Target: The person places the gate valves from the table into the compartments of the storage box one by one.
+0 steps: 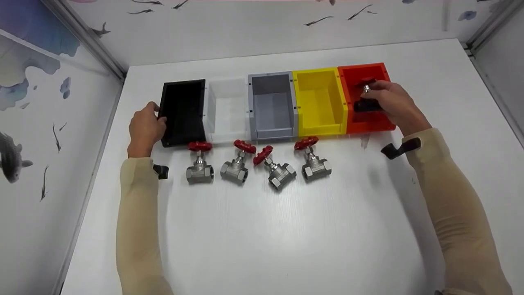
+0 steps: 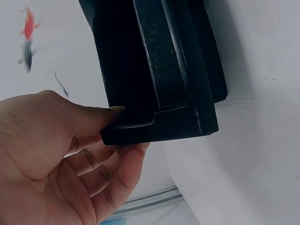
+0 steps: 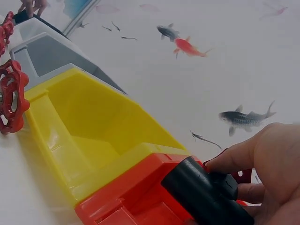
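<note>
Tan sleeves (image 1: 139,213) are stretching forward over a white counter (image 1: 286,241), arms spread wide. Just ahead, four silver valves (image 1: 200,174) are lying apart, red handwheels (image 1: 199,146) facing away from the person — probably set out for easy reach. Beyond them, a black bin (image 1: 183,108), clear bin (image 1: 228,110), grey bin (image 1: 272,108), yellow bin (image 1: 321,102) and red bin (image 1: 370,128) are standing in a row, left to right. At the black bin, the left hand (image 1: 145,127) is pinching its outer side, thumb over the rim, apparently steadying it. The right hand (image 1: 391,102) is pinching a black-bodied valve (image 1: 364,105) near its stem, at the red bin — whether it is touching the bottom, I cannot tell. Behind everything, a wall (image 1: 254,37) is showing painted fish (image 3: 241,117).
</note>
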Demonstrator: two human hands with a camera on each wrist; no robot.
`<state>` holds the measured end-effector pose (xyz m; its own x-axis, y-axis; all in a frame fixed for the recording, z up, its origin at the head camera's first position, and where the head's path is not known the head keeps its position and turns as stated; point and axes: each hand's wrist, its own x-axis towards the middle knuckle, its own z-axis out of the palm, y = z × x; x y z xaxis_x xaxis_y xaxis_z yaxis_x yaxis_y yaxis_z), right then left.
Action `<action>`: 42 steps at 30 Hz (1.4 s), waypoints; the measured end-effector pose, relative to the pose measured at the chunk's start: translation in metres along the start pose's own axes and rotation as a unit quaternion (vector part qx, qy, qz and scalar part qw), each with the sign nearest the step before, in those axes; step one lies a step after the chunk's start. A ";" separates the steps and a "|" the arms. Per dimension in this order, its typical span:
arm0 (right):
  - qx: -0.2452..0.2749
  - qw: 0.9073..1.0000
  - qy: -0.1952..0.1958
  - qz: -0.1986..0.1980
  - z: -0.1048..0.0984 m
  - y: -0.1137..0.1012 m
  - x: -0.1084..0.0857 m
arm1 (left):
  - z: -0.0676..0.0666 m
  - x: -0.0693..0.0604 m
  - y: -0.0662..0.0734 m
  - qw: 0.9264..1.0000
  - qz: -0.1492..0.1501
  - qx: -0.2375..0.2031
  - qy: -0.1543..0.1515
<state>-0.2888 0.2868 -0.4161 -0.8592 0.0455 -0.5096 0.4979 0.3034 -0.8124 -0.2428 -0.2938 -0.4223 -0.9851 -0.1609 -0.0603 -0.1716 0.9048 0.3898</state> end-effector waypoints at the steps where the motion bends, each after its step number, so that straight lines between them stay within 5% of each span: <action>1: 0.000 1.000 0.002 0.001 0.000 0.000 0.001 | 0.000 0.000 0.000 1.000 0.000 0.000 0.000; 42: -0.107 0.993 0.036 0.013 0.010 0.012 0.030 | 0.002 -0.001 0.000 1.000 0.003 -0.003 0.007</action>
<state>-0.3072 0.2822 -0.4442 -0.8563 0.1217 -0.5020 0.4905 0.4966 -0.7161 -0.2420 -0.2928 -0.4237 -0.9859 -0.1607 -0.0459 -0.1656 0.9030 0.3965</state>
